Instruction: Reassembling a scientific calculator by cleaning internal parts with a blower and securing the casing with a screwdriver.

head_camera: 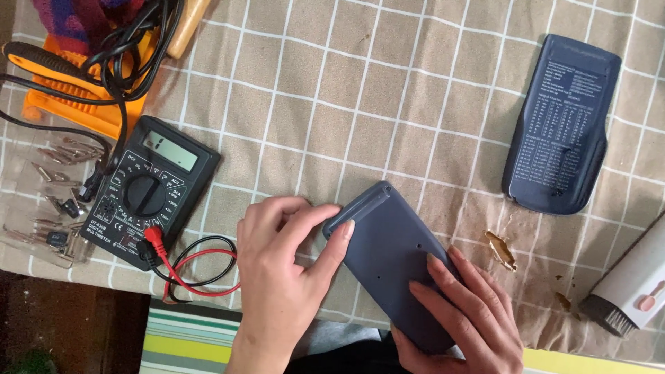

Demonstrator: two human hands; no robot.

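A: What is held by the two hands?

B: A dark blue flat device (395, 266) is held face down on the desk (388, 90), near the front edge, and it is turned at an angle. Its upper left corner is gripped by the left hand (277, 277): the thumb is pressed on the corner and the other fingers (305, 215) are bent along the top edge. The lower right part is covered by the right hand (471, 318), whose fingers are laid flat on the back surface, with the palm wrapped around the lower edge. So both hands are closed on the device.

A: What is seen around it?

B: The desk is covered by a beige cloth with white checks. A black multimeter (149, 190) is placed to the left of the left hand, just beside it, and red and black leads (197, 270) are coiled between the two. An orange tool stand (83, 90) with black cables is seen in the far left corner, and small metal tips (52, 201) in clear plastic are laid at the left edge. A dark blue cover (561, 128) with white print is laid well apart on the right. Brown crumbs (502, 251) are scattered near the right hand, and a white brush (634, 291) is found at the right edge.
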